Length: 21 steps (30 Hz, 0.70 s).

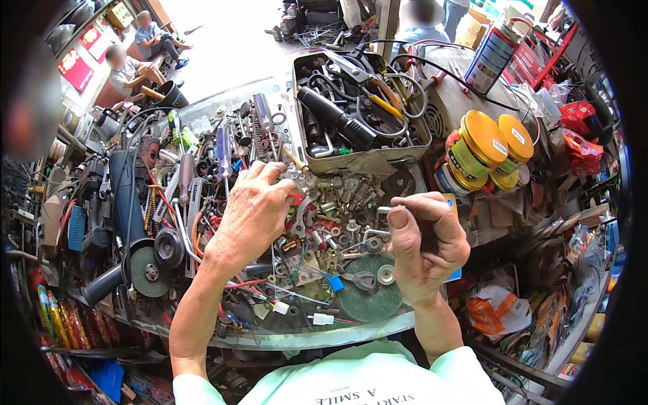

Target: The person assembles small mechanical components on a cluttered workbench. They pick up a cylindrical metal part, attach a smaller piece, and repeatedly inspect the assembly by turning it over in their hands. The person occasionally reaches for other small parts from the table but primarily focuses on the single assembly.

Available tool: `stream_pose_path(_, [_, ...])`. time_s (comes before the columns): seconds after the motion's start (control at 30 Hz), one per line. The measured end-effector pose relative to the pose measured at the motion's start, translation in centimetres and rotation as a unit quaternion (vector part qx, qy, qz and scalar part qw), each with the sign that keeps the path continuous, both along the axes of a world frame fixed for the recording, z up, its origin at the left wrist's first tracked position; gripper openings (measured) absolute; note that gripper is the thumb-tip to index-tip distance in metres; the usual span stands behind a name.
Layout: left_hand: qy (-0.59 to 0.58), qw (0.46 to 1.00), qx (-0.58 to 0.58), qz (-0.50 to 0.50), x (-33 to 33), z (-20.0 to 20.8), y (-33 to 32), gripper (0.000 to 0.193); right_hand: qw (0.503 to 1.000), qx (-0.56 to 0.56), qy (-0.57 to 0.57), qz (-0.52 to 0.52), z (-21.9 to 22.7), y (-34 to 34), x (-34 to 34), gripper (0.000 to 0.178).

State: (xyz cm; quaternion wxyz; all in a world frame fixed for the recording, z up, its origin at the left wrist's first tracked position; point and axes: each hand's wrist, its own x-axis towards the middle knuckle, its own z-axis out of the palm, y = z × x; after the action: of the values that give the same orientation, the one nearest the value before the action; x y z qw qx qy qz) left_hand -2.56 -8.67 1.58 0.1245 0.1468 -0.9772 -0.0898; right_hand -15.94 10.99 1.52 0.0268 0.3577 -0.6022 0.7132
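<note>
From my remote head view: right hand (pixel 432 246) closed in a thumb-and-finger pinch on a small metal piece (pixel 384 210) – mostly hidden by the thumb, kind unclear – above the bench (pixel 378 329), which has a smooth, greenish, translucent edge. Left hand (pixel 251 210) half spread, fingers bent over loose steel hardware (pixel 329 208); whether it grips anything, I cannot tell. Counted: one rectangular metal tin (pixel 358 162), two round yellow lids (pixel 484 138), one mesh-textured green disc (pixel 364 305), partly covered.
</note>
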Motion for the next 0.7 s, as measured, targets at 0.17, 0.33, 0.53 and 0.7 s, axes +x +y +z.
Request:
stream_pose_path(0.17, [0.013,0.996,0.034,-0.085,-0.7,0.1,1.8,0.021,1.000,-0.009,-0.006,0.003,0.1,0.0,0.0,0.013])
stream_pose_path(0.33, [-0.001,0.993,0.042,-0.107,-1.4,2.0,1.0,0.018,0.999,0.013,0.045,0.002,0.3,-0.1,-0.2,0.014])
stream_pose_path(0.53, [0.002,0.997,0.070,0.043,-4.8,3.0,-7.7,0.021,0.998,0.002,0.067,0.001,0.0,-0.3,-0.1,0.015])
stream_pose_path(0.7, [-0.020,0.992,0.025,0.122,-9.4,-0.8,-16.0,0.039,0.995,0.045,0.077,0.032,0.8,-0.3,0.7,0.011])
